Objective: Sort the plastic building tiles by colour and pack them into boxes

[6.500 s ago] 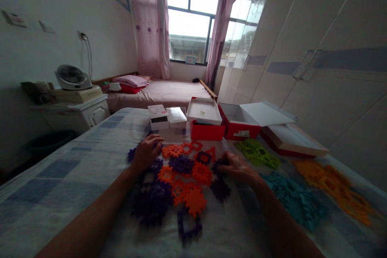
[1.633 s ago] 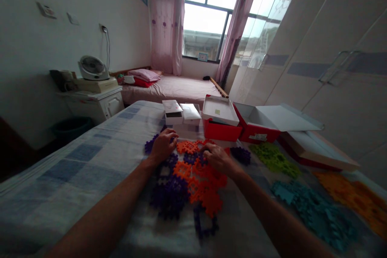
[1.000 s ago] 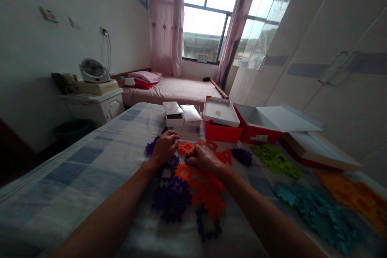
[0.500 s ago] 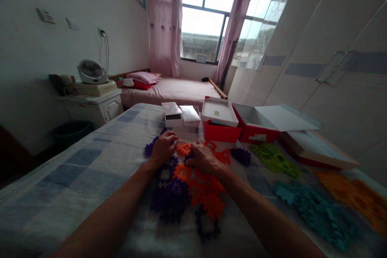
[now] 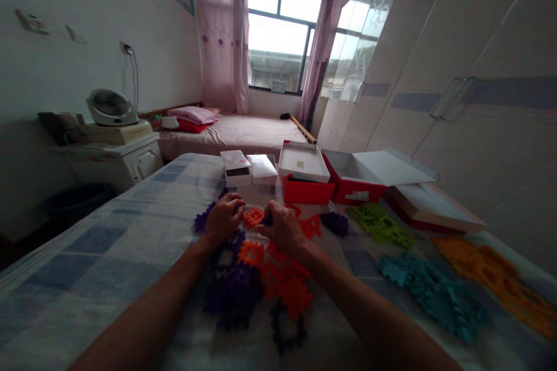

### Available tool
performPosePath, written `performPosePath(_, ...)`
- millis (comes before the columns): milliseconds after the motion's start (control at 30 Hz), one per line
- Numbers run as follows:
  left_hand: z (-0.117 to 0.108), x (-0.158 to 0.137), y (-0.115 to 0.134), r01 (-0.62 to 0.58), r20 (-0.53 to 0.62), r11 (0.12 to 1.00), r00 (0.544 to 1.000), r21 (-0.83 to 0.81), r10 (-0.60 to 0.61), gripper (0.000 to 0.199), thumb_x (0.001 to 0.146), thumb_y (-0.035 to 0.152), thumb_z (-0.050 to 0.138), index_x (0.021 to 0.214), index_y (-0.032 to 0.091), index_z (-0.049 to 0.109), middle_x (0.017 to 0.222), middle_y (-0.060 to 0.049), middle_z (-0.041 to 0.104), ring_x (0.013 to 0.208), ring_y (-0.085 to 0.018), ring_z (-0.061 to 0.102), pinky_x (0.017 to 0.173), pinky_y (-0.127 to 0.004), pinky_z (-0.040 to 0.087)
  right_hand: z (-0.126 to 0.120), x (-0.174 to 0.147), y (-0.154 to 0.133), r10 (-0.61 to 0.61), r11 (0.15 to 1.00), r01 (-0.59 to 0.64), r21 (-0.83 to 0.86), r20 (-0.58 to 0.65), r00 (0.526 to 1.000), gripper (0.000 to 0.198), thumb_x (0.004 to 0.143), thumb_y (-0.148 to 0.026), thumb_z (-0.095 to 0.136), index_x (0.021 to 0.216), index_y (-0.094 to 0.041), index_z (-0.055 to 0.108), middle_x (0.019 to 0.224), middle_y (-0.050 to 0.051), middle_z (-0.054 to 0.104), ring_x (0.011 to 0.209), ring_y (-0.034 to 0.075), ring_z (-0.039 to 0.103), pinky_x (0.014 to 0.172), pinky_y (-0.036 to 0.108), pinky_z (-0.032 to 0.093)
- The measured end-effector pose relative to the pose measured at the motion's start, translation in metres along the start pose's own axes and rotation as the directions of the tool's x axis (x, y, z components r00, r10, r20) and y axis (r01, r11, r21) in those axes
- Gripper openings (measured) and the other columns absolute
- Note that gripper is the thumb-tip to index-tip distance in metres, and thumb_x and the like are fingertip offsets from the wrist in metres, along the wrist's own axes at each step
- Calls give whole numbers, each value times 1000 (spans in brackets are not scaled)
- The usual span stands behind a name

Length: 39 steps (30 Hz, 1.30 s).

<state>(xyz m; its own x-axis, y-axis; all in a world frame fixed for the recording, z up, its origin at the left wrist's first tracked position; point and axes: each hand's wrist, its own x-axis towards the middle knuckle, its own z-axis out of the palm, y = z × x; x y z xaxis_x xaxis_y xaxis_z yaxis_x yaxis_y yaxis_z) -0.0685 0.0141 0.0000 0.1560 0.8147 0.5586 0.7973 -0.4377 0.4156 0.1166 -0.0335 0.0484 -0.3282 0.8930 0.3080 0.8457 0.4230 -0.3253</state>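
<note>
My left hand (image 5: 224,217) is curled over the purple interlocking pieces at the left of the pile, and a dark purple bit (image 5: 236,208) shows at its fingertips. My right hand (image 5: 282,229) pinches a small purple interlocking piece (image 5: 266,219) between thumb and fingers, over the orange pieces. An orange lattice piece (image 5: 253,218) lies between my hands. Below them spread a heap of purple toothed pieces (image 5: 232,295) and several orange-red ones (image 5: 296,295). One dark open-frame piece (image 5: 288,327) lies nearest me.
Behind the pieces stand two small white boxes (image 5: 237,177), a red box (image 5: 308,191) with a white lid, and an open red box (image 5: 354,192). To the right lie purple (image 5: 334,224), green (image 5: 383,226), teal (image 5: 435,293) and orange (image 5: 491,278) groups on the checked cloth (image 5: 96,249).
The whole view has shifted slightly, so things appear farther left. My right hand has lifted and tilted a little, with the purple piece in its grip. The left hand stays over the purple pieces.
</note>
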Motion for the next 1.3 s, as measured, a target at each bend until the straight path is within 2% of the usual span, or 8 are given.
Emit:
performPosePath(167,-1,0,0,0,-10,1000,1000,-14,-1,23,82,23,45,86,17,67,102,-8,61,93,-18,60,90,-31,46,-39,-3,51,276,945,-207,255,-275,921,25,81,-44,53,87,-19,54,74,0,61,67,14,57,63,24,38)
performPosePath(367,0,1,-1,12,-5,1000,1000,-16,-13,22,80,23,46,85,18,67,102,-7,62,92,-18,60,89,-32,47,-62,-9,138,477,879,-455,144,-275,835,23,87,-32,42,92,-15,58,83,9,66,76,18,61,68,27,39)
performPosePath(567,0,1,-2,14,-20,1000,1000,-11,-14,25,81,25,45,83,17,68,101,-9,63,94,-20,61,90,-34,47,-44,-8,169,519,853,-519,61,-222,826,19,85,-27,47,90,-17,63,85,8,68,78,17,62,67,24,39)
performPosePath(733,0,1,-4,0,-17,1000,1000,-2,0,24,81,24,44,86,17,67,102,-8,62,95,-19,60,90,-33,47,-42,-10,167,482,865,-501,-33,-224,847,16,83,-23,51,88,-15,64,89,10,67,84,19,61,73,27,40)
performPosePath(900,0,1,-2,3,-11,1000,1000,13,-2,23,81,23,46,85,18,67,102,-7,62,95,-19,60,91,-33,46,-53,-25,133,341,919,-381,-107,-272,900,22,88,-25,43,95,-15,61,100,11,64,100,21,55,89,30,35)
performPosePath(1067,0,0,0,16,-28,1000,999,14,-16,22,81,23,46,86,18,67,104,-7,61,96,-19,59,91,-32,46,-43,-57,92,169,963,-177,-202,-56,984,23,90,-28,42,93,-19,62,95,9,66,91,21,58,84,30,38)
performPosePath(1167,0,0,-1,16,-28,1000,999,5,-15,22,81,22,47,86,18,68,104,-8,61,96,-19,59,91,-33,47,-29,-63,83,111,970,-95,-223,59,992,24,88,-21,41,93,-19,64,102,11,66,93,22,58,85,33,38)
performPosePath(1300,-1,1,-1,19,-35,1000,999,3,-19,20,80,20,48,85,19,67,102,-7,61,97,-18,59,92,-33,46,-19,-51,79,30,993,-21,-119,74,997,27,90,-20,39,101,-19,64,106,10,66,99,19,58,90,30,38)
